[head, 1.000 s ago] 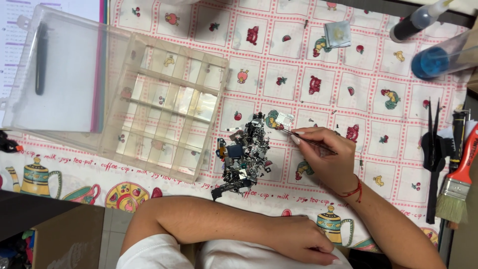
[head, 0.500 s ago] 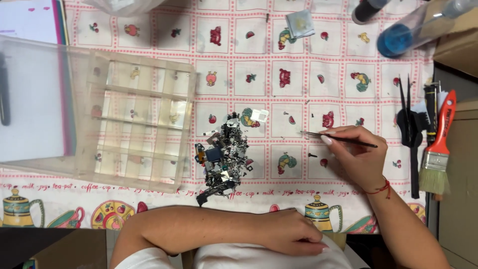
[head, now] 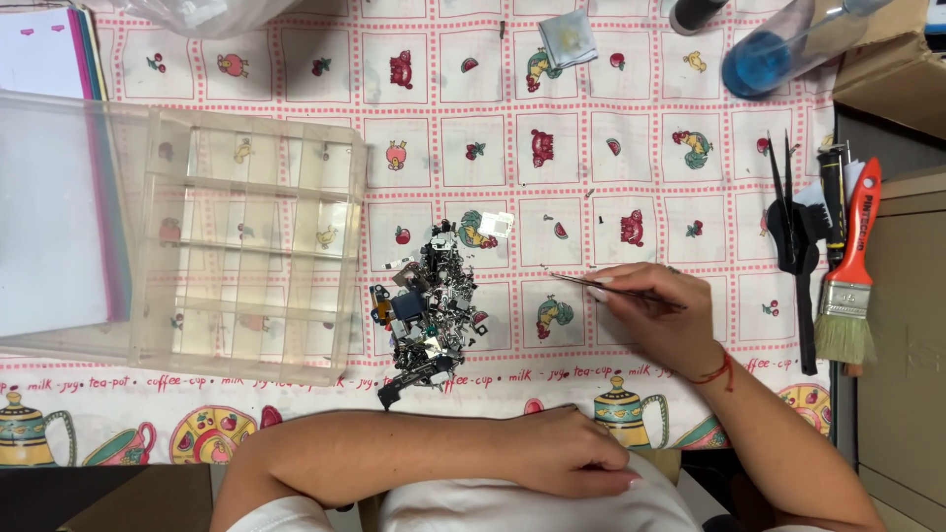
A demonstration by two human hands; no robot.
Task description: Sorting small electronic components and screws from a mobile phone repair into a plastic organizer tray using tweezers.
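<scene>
My right hand (head: pixel 662 317) pinches a pair of thin metal tweezers (head: pixel 591 284), tips pointing left over the patterned tablecloth (head: pixel 611 177), a short way right of a pile of small dark electronic parts (head: pixel 429 310). My left hand (head: pixel 572 455) lies flat along the table's near edge, forearm across my body, holding nothing. A clear plastic compartment box (head: pixel 246 246) stands open left of the pile, its lid (head: pixel 54 212) folded out to the left.
A paintbrush with an orange handle (head: pixel 849 281), black tweezers and tools (head: pixel 793 236) lie at the right edge. A blue-capped clear tube (head: pixel 778 49), a small foil packet (head: pixel 567 37) and tiny loose screws (head: pixel 591 202) sit toward the back. A cardboard box (head: pixel 892 69) is far right.
My right hand with the tweezers has drawn away to the right from the parts pile. The view has shifted, so the box and pile sit further right in frame. My left arm stays put.
</scene>
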